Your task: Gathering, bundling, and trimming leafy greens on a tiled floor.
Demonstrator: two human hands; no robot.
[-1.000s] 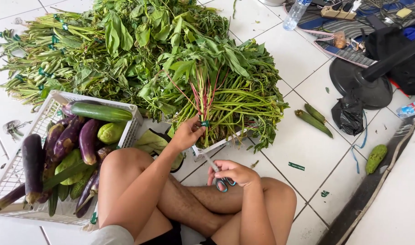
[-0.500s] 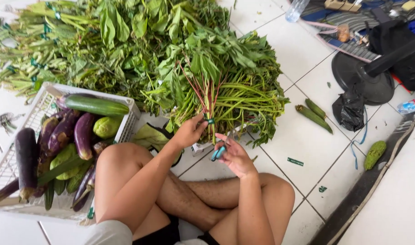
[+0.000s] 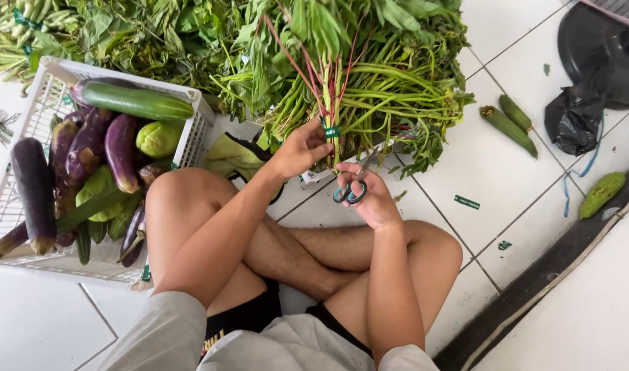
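While I watch from the head cam, seated cross-legged on tiled floor [image 3: 493, 172]:
L hand [image 3: 297, 151]: fingers closed round the red-stemmed greens bundle [image 3: 328, 89] at its green tie [image 3: 332, 132], steadying it upright.
R hand [image 3: 369, 196]: fingers through scissors [image 3: 352, 187], blades up by stem ends; can't tell how far apart.
Bundle: btwn knees, against greens pile [image 3: 191, 41].
Crate [image 3: 191, 144]: left, eggplants [image 3: 118, 151], cucumber [image 3: 136, 101].

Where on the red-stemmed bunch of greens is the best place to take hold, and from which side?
Probably at the green band round the red-stemmed bunch, from the near left side, where the left hand already pinches it. There the stalks are gathered into one narrow neck; higher up they fan into loose leaves. That leaves the stem ends free for the scissors in the right hand.
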